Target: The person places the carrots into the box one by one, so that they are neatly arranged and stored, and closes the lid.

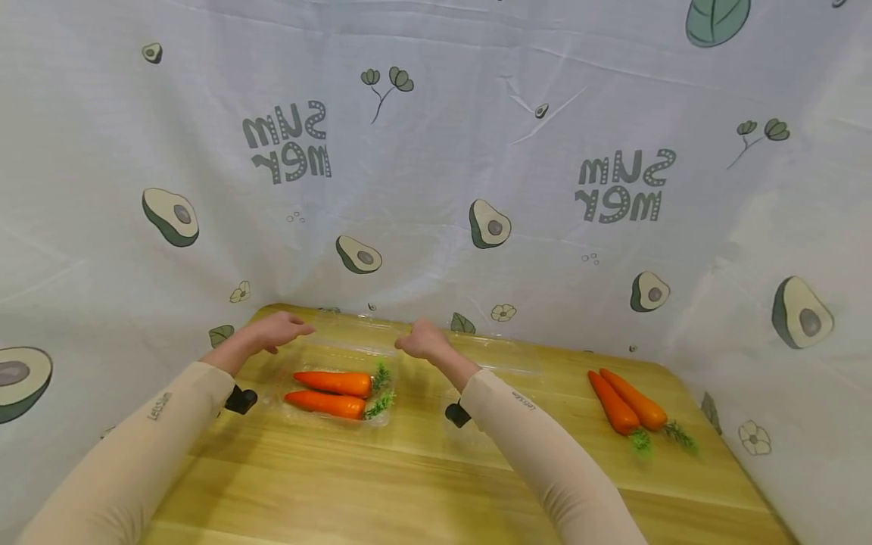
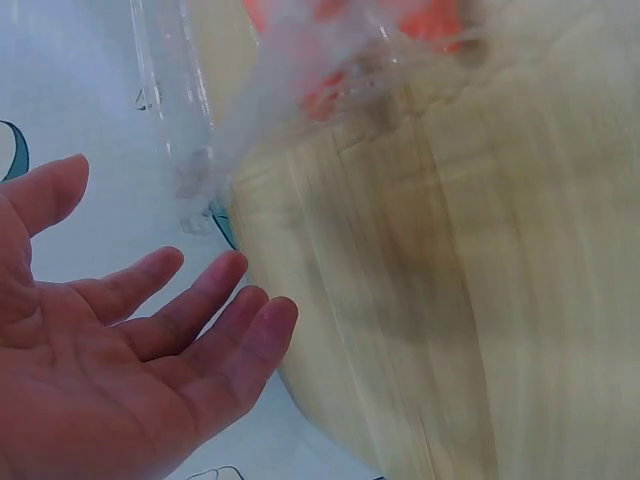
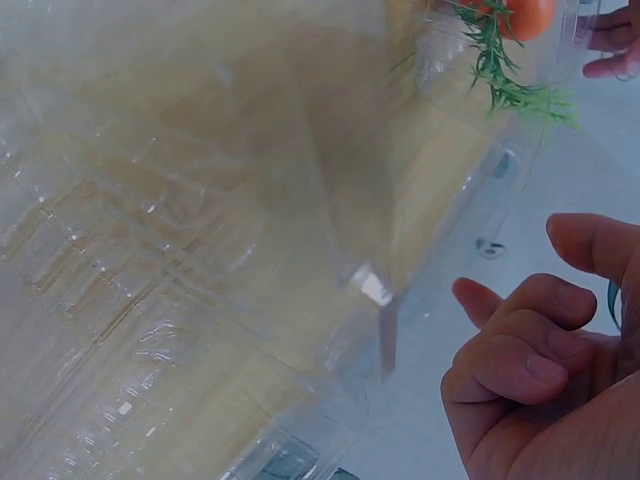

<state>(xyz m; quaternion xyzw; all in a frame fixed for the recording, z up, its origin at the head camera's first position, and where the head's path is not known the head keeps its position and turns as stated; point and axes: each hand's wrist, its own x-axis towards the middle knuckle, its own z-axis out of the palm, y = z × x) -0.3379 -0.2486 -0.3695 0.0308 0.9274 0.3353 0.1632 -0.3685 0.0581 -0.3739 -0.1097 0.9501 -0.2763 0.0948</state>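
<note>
- Lying side by side, two carrots [image 1: 334, 383] rest in a clear container [image 1: 390, 415], green tops toward my right.
- My left hand [image 1: 274, 331] is near its far left corner, fingers apart and relaxed, gripping nothing.
- My right hand [image 1: 425, 342] is near its far right corner, fingers loosely curled, thumb apart from them, nothing between.
- Just right of it sits a second clear container [image 3: 180, 265], ridged inside.
- Two loose carrots [image 1: 615, 404] lie well apart at the table's right.
- Under everything is the wooden table [image 1: 306, 484]; behind hangs an avocado-print cloth [image 1: 422, 151].
</note>
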